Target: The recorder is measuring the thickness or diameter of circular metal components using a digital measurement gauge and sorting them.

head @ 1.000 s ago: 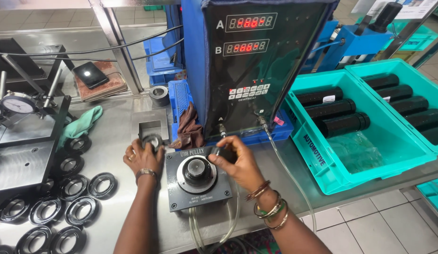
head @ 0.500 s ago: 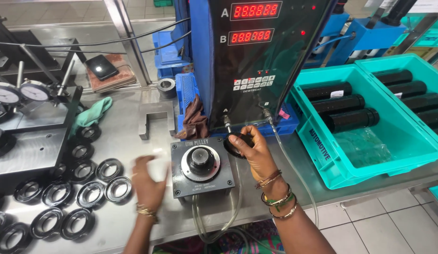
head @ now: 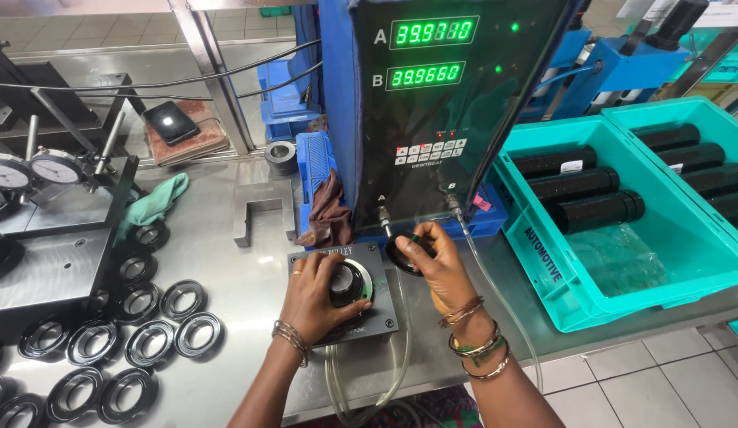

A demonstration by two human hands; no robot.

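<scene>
Nearest the camera, two bare forearms reach over a brushed steel desk (head: 250, 293), each wrist ringed with several thin bangles. The left hand (head: 317, 297) lies on a square dark metal gauge block (head: 345, 292), its fingers (head: 304, 273) curled round a black ring (head: 349, 284) that sits over the block's round central plug, the thumb pressing the ring's near edge. Just right of it, the right hand (head: 440, 261) pinches a second black ring (head: 406, 250), thumb and forefinger closed on its upper rim, and holds it tilted beside the block's right corner, clear of the desk. Two clear hoses (head: 400, 361) loop from the block over the desk edge. To the left lie about a dozen loose black rings (head: 151, 342), glossy and flat, in rough rows, next to a black stand (head: 44, 261) with two round dial gauges (head: 32, 170). Behind the hands rises a dark upright readout unit (head: 440, 111) with two green number displays and a small keypad. To the right stand two teal plastic crates (head: 622, 269); the nearer one holds three black cylinders (head: 579, 186). Farther back lie a green cloth (head: 155, 202), a grey U-shaped metal block (head: 262, 208) and a phone (head: 172, 123)
</scene>
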